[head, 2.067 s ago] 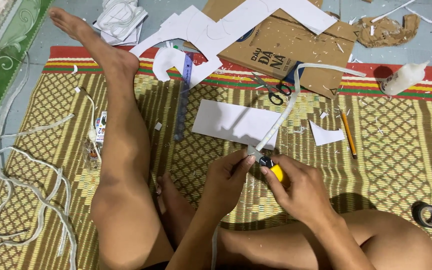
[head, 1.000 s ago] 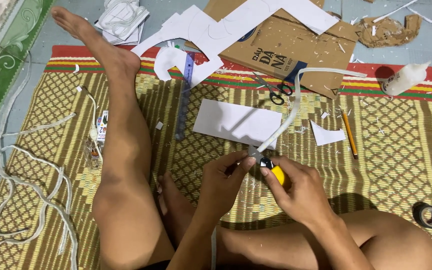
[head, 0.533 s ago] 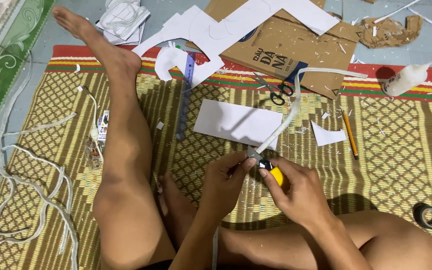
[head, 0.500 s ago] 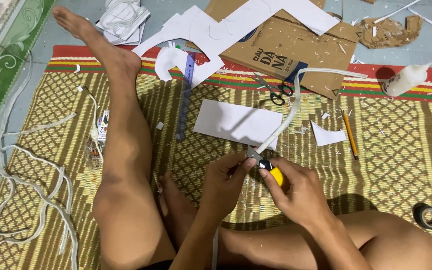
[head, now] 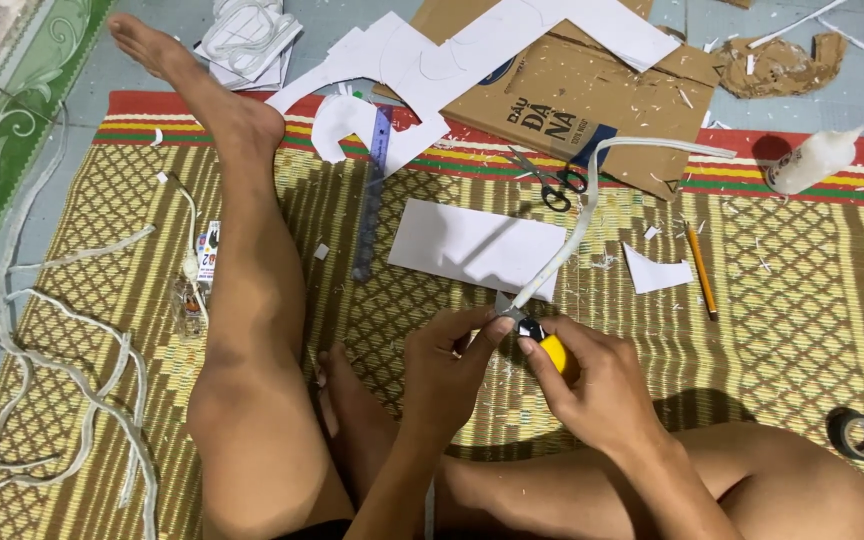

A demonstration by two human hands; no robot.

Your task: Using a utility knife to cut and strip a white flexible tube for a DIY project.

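Scissors (head: 552, 182), pencil (head: 700, 270) lie beyond hands pinching white strip (head: 592, 205) and yellow knife (head: 550, 350).

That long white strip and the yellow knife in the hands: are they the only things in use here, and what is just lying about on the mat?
In use:
- left hand, pinching the white strip
- right hand, gripping the yellow-handled knife against the strip's end

Lying about:
- scissors
- pencil
- ruler
- white sheet
- glue bottle
- tape roll
- cardboard
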